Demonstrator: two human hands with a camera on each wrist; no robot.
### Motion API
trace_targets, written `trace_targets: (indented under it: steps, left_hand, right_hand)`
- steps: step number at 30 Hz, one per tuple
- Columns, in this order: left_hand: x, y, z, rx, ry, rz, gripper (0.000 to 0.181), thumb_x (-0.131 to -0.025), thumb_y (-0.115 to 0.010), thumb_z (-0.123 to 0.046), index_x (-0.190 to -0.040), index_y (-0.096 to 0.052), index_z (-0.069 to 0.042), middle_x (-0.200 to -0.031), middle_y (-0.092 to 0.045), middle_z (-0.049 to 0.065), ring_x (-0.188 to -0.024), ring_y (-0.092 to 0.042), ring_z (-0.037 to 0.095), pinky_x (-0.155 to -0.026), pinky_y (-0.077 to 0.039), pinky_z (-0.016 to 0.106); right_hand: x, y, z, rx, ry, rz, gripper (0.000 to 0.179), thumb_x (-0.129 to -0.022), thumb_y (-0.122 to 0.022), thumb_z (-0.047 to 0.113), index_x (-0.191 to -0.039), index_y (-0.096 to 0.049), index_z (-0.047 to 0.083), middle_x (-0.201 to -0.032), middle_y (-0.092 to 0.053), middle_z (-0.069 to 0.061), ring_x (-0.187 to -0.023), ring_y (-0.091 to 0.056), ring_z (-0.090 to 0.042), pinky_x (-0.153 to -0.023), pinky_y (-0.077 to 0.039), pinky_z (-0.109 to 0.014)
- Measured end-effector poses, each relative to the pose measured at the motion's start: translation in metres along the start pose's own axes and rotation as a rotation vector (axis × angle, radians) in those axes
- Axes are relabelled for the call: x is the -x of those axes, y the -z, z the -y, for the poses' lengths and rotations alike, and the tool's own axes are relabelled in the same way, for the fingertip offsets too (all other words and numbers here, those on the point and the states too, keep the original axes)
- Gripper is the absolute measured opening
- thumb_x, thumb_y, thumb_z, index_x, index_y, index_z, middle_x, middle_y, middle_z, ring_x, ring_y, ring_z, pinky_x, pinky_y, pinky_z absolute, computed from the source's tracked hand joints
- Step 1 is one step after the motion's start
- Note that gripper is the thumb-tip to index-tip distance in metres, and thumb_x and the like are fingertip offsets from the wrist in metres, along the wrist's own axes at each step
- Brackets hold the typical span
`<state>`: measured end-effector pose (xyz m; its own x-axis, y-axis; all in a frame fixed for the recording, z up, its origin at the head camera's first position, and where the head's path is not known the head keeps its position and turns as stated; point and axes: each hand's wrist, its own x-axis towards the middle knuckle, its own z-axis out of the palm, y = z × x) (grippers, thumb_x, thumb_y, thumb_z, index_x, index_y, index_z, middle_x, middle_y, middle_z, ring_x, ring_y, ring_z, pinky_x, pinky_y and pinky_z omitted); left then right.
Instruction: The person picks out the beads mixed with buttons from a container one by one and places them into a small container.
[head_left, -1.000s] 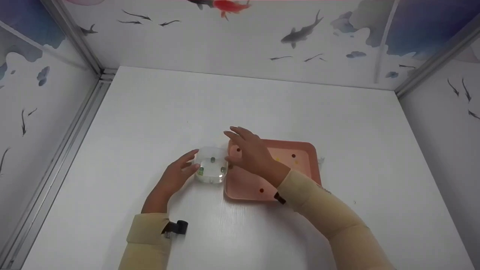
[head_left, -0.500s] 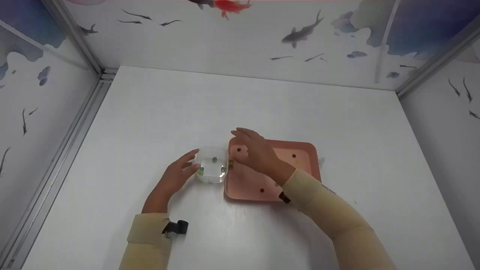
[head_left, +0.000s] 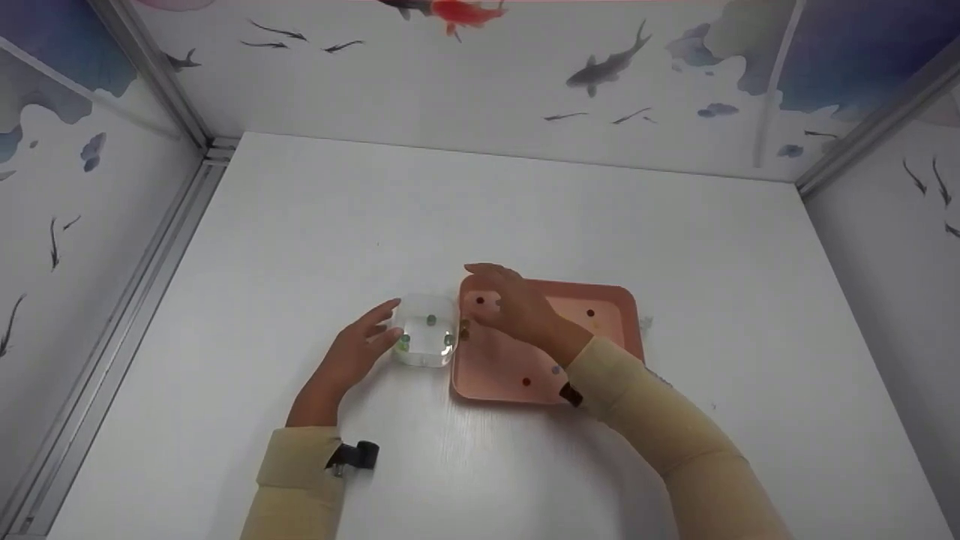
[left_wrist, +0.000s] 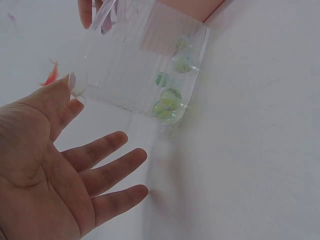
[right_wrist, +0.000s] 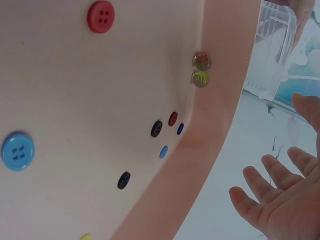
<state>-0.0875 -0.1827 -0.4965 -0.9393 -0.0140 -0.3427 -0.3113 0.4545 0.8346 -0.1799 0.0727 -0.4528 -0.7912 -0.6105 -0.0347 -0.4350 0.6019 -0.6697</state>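
A clear plastic container (head_left: pixel 426 307) stands against the left side of a pink tray (head_left: pixel 551 394). Inside it lie several glass marbles (left_wrist: pixel 170 99) with green and yellow swirls. My left hand (head_left: pixel 358 349) is at the container's left side, its thumb touching the wall near the rim and the other fingers spread. Over the tray's left part hovers my right hand (head_left: pixel 517 304), with extended fingers and nothing visible in them. Two marbles, one orange-swirled (right_wrist: pixel 202 61) and one yellow-swirled (right_wrist: pixel 200 78), lie against the tray's inner wall below it.
Loose buttons lie in the tray, among them a red button (right_wrist: pixel 101 17), a blue button (right_wrist: pixel 18 151) and a black button (right_wrist: pixel 124 180). My right forearm covers part of the tray. Printed panels (head_left: pixel 480 82) enclose the white table (head_left: pixel 450 202) at the back and sides.
My right hand has moved slightly right, away from the container's rim, and its fingertips sit a little lower. The two marbles in the tray show more now. My left hand stays at the container.
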Motion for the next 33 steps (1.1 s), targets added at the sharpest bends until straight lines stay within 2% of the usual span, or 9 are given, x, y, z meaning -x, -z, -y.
trace_targets:
  steps: [5,8,11,16,22,25,33]
  left_hand:
    - [0.0,0.0,0.0,-0.004,-0.002,-0.002,0.054,-0.099,-0.054,-0.038,-0.149,-0.037,-0.031,-0.152,-0.039,0.01,-0.138,-0.037,0.034,-0.107,-0.034,0.058]
    - [0.0,0.0,0.001,-0.015,-0.028,0.003,0.054,-0.099,-0.054,-0.037,-0.15,-0.037,-0.029,-0.152,-0.039,0.011,-0.137,-0.039,0.035,-0.107,-0.035,0.058]
    - [0.0,0.001,0.002,-0.023,-0.055,0.008,0.055,-0.099,-0.055,-0.036,-0.15,-0.037,-0.027,-0.152,-0.039,0.012,-0.136,-0.04,0.035,-0.106,-0.036,0.057]
    - [-0.001,0.001,0.003,-0.024,-0.04,0.008,0.055,-0.099,-0.055,-0.036,-0.15,-0.036,-0.028,-0.153,-0.038,0.01,-0.137,-0.04,0.035,-0.107,-0.035,0.057]
    - [-0.001,-0.001,0.004,-0.021,-0.013,0.001,0.055,-0.098,-0.055,-0.037,-0.15,-0.037,-0.031,-0.153,-0.038,0.009,-0.137,-0.039,0.035,-0.107,-0.035,0.058]
    - [-0.002,-0.001,0.004,-0.02,-0.013,0.001,0.055,-0.098,-0.055,-0.037,-0.15,-0.037,-0.031,-0.153,-0.038,0.009,-0.137,-0.039,0.035,-0.107,-0.035,0.058]
    - [-0.002,0.0,0.002,-0.012,-0.018,-0.001,0.055,-0.098,-0.056,-0.036,-0.149,-0.037,-0.029,-0.152,-0.039,0.009,-0.137,-0.039,0.035,-0.107,-0.035,0.058]
  right_hand:
    - [-0.002,0.001,-0.004,-0.06,-0.034,0.03,0.055,-0.091,-0.069,0.019,-0.142,-0.048,0.018,-0.149,-0.042,0.0,-0.139,-0.036,-0.021,-0.11,-0.037,-0.042]
    - [-0.004,0.003,-0.005,-0.083,-0.063,0.053,0.063,-0.092,-0.068,0.021,-0.148,-0.04,0.023,-0.15,-0.042,-0.001,-0.137,-0.038,-0.021,-0.104,-0.043,-0.042]
    - [-0.005,0.005,-0.006,-0.102,-0.087,0.079,0.064,-0.092,-0.068,0.022,-0.149,-0.039,0.023,-0.151,-0.04,0.0,-0.136,-0.039,-0.022,-0.099,-0.048,-0.041]
    - [-0.009,0.005,-0.01,-0.126,-0.079,0.096,0.063,-0.092,-0.068,0.022,-0.148,-0.04,0.021,-0.149,-0.043,0.001,-0.136,-0.039,-0.021,-0.101,-0.046,-0.041]
    - [-0.011,0.003,-0.015,-0.175,-0.07,0.093,0.059,-0.093,-0.067,0.02,-0.146,-0.044,0.018,-0.144,-0.05,-0.002,-0.13,-0.047,-0.024,-0.097,-0.049,-0.044]
    - [-0.012,0.003,-0.016,-0.159,-0.074,0.089,0.056,-0.093,-0.067,0.02,-0.145,-0.046,0.018,-0.14,-0.052,-0.004,-0.13,-0.048,-0.025,-0.102,-0.045,-0.047]
    - [-0.017,0.002,-0.022,-0.178,-0.051,0.096,0.053,-0.093,-0.066,0.017,-0.142,-0.049,0.012,-0.13,-0.059,-0.006,-0.124,-0.052,-0.026,-0.101,-0.044,-0.048]
